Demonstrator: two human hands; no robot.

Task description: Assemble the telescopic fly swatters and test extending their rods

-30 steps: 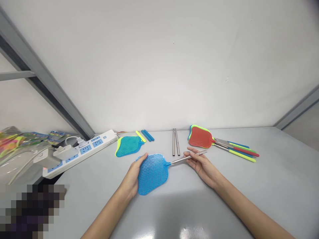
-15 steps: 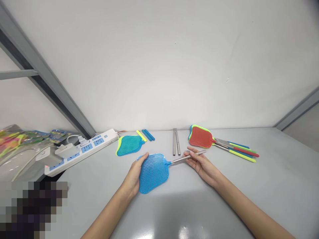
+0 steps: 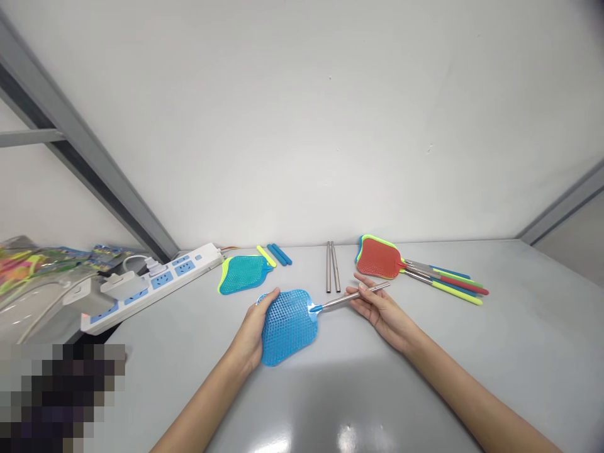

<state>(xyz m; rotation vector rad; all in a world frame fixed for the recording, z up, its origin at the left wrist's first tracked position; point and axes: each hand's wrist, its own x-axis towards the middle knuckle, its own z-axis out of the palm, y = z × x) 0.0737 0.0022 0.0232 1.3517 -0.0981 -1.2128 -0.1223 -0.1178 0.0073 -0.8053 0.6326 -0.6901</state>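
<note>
My left hand [image 3: 255, 330] grips the left edge of a blue fly swatter head [image 3: 290, 327], thumb on top of its mesh. A metal rod [image 3: 342, 299] joins the head at its neck and points up to the right. Around the middle of this rod my right hand [image 3: 377, 308] is closed, thumb and fingers pinching it, the other fingers loosely spread. The rod's bare far end sticks out past the fingers. Beyond my hands lie two loose metal rods [image 3: 329, 267], a stack of blue and yellow swatter heads [image 3: 243, 275], and blue and yellow grip sleeves [image 3: 279, 254].
Several swatters with coloured handles lie stacked at the right, a red head [image 3: 379, 258] on top. At the left are a white power strip [image 3: 177, 277] with plugged-in chargers and plastic-wrapped items [image 3: 42, 270]. A white wall [image 3: 302, 126] rises behind the grey table [image 3: 519, 314].
The blue swatter head tilts slightly, so its neck catches more light. Both hands keep their holds in nearly the same place; the whole view shifts a little.
</note>
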